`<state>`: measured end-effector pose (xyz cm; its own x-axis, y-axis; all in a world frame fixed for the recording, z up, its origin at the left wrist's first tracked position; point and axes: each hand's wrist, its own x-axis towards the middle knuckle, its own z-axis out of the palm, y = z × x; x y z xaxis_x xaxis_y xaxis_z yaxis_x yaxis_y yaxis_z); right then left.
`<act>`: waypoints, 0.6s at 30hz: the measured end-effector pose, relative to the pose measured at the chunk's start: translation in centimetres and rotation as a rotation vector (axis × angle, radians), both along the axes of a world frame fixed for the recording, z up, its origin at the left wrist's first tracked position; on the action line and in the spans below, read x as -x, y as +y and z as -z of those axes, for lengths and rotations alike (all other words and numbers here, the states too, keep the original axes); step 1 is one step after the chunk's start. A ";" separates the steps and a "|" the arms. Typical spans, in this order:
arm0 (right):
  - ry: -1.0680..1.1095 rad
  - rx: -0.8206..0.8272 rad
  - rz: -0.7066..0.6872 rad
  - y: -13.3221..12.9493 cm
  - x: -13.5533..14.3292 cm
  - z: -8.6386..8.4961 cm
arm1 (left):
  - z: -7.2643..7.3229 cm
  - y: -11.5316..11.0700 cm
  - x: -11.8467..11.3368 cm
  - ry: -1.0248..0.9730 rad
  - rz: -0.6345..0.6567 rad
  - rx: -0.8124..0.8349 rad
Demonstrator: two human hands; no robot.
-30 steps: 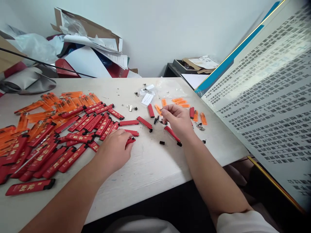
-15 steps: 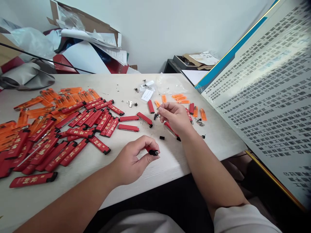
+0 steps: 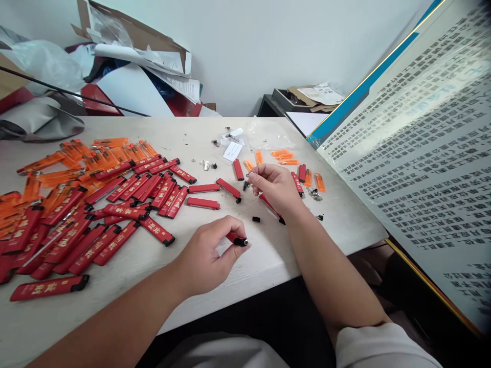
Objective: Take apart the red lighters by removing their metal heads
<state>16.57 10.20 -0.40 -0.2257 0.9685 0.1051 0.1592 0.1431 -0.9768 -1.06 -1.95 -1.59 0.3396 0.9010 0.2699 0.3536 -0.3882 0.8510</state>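
Between the thumb and fingers of my left hand [image 3: 215,255] is a red lighter [image 3: 240,240], its black and metal top pointing right. My right hand [image 3: 276,188] is pinched, farther forward and to the right; whatever its fingertips hold is too small to make out. Small black parts [image 3: 246,186] lie just beside those fingertips. Under the right hand, a red lighter [image 3: 269,205] lies partly hidden. A short black piece [image 3: 255,219] rests on the table [image 3: 268,255] between the hands. Many red lighters [image 3: 115,244] are heaped at the left.
Orange lighters [image 3: 49,179] are piled behind the red ones. Loose orange pieces [image 3: 319,182], metal bits [image 3: 315,194] and a clear bag [image 3: 270,135] lie toward the back right. A large printed board [image 3: 414,153] leans along the right edge. Papers and boxes [image 3: 130,87] crowd the back left.
My left hand has shifted very slightly left with the lighter, whose top is turned a little. My right hand is almost unmoved, still pinched. The view has shifted slightly.
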 end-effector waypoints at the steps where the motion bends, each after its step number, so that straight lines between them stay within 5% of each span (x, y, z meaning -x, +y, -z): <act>1: -0.027 -0.013 0.013 0.0 0.0 0.0 | 0.1 0.3 0.2 0.129 -0.031 -0.073; 6: -0.145 -0.106 0.049 0.1 0.1 0.4 | 0.8 1.7 1.4 0.614 -0.190 -0.174; 18: -0.215 -0.144 0.043 0.4 -0.1 0.6 | 1.1 2.3 2.3 0.735 -0.204 -0.150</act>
<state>16.65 10.60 -0.96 -0.2170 0.9563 0.1962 0.3701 0.2666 -0.8899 -3.34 0.35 -2.73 0.3094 0.9368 0.1635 0.8839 -0.3467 0.3139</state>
